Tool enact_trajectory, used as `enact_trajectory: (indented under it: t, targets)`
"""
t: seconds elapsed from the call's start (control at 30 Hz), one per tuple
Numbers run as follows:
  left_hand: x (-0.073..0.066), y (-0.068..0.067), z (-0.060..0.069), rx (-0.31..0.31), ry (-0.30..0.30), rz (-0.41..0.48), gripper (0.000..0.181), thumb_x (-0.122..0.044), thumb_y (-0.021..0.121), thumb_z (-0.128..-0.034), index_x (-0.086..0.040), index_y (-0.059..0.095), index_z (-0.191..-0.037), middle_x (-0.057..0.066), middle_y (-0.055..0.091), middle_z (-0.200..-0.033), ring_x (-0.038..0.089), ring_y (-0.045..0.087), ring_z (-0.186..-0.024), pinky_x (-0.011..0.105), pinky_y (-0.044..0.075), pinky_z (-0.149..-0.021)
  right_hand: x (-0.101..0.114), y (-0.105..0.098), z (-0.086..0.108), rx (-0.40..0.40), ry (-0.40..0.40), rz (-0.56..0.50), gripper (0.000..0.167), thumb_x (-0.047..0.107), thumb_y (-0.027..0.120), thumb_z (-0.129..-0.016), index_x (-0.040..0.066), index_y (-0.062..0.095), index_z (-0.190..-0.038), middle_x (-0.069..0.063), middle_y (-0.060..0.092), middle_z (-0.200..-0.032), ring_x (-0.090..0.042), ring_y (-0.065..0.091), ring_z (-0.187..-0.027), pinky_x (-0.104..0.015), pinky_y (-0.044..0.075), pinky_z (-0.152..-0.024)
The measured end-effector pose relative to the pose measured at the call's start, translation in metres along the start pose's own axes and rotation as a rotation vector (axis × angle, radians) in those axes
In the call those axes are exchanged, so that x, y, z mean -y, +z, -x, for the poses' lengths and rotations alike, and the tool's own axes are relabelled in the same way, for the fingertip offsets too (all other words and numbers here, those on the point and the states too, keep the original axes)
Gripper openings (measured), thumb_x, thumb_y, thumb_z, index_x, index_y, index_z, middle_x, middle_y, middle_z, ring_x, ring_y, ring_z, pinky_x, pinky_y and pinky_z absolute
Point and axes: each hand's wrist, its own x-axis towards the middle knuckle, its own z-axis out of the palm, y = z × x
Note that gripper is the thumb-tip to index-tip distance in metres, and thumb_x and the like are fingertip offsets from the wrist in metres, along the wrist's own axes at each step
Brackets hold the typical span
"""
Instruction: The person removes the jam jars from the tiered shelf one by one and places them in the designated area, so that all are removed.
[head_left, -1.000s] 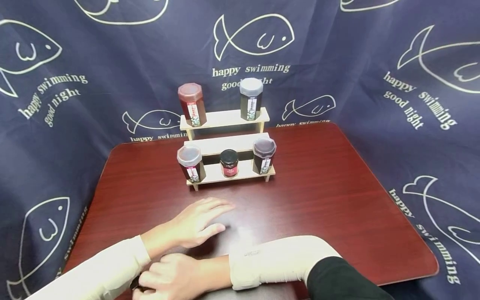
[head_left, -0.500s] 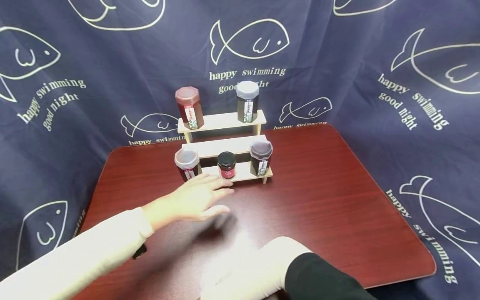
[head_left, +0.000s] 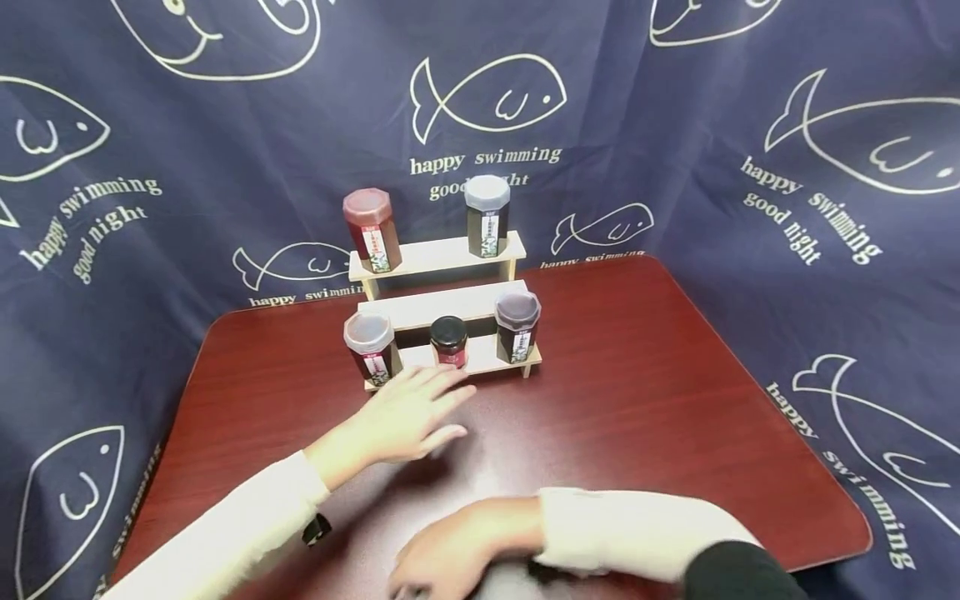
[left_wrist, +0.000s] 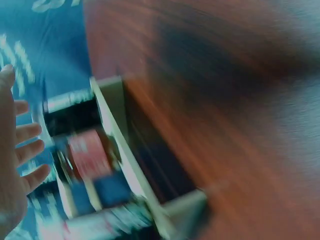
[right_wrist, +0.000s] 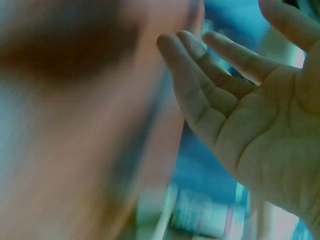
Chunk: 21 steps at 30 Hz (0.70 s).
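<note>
In the head view, the small jar (head_left: pixel 448 336) stands mid-frame on the lowest tier of the shelf (head_left: pixel 438 306), just up-frame from the left hand (head_left: pixel 405 418). That hand is released, fingers outstretched; the right hand (head_left: pixel 453 548), bottom centre, is released too, fingers slack.

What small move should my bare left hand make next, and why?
I'd probably curl that left hand around the small round jar with a black lid and red label: the fingers are outstretched beside it, holding nothing.
</note>
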Motion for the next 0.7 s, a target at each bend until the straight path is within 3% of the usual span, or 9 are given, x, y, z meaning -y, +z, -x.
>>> enact_trajectory:
  t: [0.03,0.1,0.2,0.33,0.5,0.6,0.7]
  targets:
    - [0.004,0.003,0.01,-0.019,-0.042,0.018,0.054,-0.048,0.059,-0.0982,-0.014,0.059,-0.14,0.011,0.055,-0.142,0.03,0.05,-0.131,0.051,0.042,-0.104,0.002,-0.011,0.021,-0.036,0.064,0.055,0.021,0.023,0.067,-0.094,0.013,0.068,-0.112,0.01,0.065,-0.098,0.004,0.054,-0.089,-0.01,0.04,-0.086]
    - [0.01,0.007,0.029,-0.053,-0.122,0.054,0.054,-0.046,0.059,-0.0983,-0.012,0.06,-0.139,0.012,0.056,-0.141,0.032,0.051,-0.129,0.052,0.041,-0.103,-0.004,-0.023,0.066,-0.174,0.267,-0.015,0.023,0.028,0.072,-0.091,0.015,0.07,-0.11,0.013,0.066,-0.096,0.006,0.056,-0.088,-0.011,0.042,-0.082]
    - [0.016,0.014,0.055,-0.075,-0.224,0.094,0.054,-0.047,0.053,-0.1008,-0.009,0.06,-0.138,0.014,0.056,-0.14,0.034,0.051,-0.129,0.053,0.041,-0.103,-0.031,-0.023,0.12,-0.404,0.398,-0.165,0.021,0.026,0.075,-0.09,0.012,0.07,-0.105,0.007,0.066,-0.096,-0.001,0.059,-0.088,-0.018,0.048,-0.082]
    - [0.019,0.024,0.079,-0.063,-0.319,0.113,0.055,-0.046,0.056,-0.0998,-0.008,0.06,-0.139,0.014,0.054,-0.142,0.035,0.049,-0.131,0.053,0.039,-0.105,-0.067,-0.015,0.169,-0.684,0.576,-0.183,0.023,0.026,0.079,-0.088,0.013,0.069,-0.103,0.004,0.066,-0.1,-0.014,0.063,-0.095,-0.036,0.052,-0.089]
    - [0.025,0.037,0.096,-0.057,-0.384,0.106,0.054,-0.043,0.061,-0.0974,-0.007,0.061,-0.138,0.016,0.056,-0.14,0.036,0.051,-0.129,0.054,0.041,-0.103,-0.112,-0.014,0.205,-0.975,0.778,-0.176,0.034,0.029,0.084,-0.083,0.012,0.067,-0.107,-0.001,0.066,-0.107,-0.023,0.061,-0.107,-0.046,0.047,-0.097]
    - [0.033,0.042,0.104,-0.047,-0.436,0.092,0.054,-0.044,0.061,-0.0974,-0.006,0.062,-0.137,0.016,0.057,-0.138,0.036,0.052,-0.127,0.054,0.042,-0.1,-0.135,-0.021,0.214,-1.099,0.823,-0.202,0.05,0.027,0.086,-0.081,0.006,0.063,-0.121,-0.01,0.064,-0.118,-0.029,0.057,-0.116,-0.05,0.041,-0.102]
    - [0.042,0.046,0.11,-0.031,-0.536,0.094,0.056,-0.045,0.06,-0.0974,-0.007,0.061,-0.138,0.015,0.056,-0.14,0.035,0.05,-0.129,0.055,0.043,-0.098,-0.153,-0.028,0.215,-1.175,0.812,-0.225,0.068,0.024,0.088,-0.079,0.002,0.056,-0.135,-0.017,0.061,-0.124,-0.035,0.054,-0.12,-0.053,0.039,-0.103]
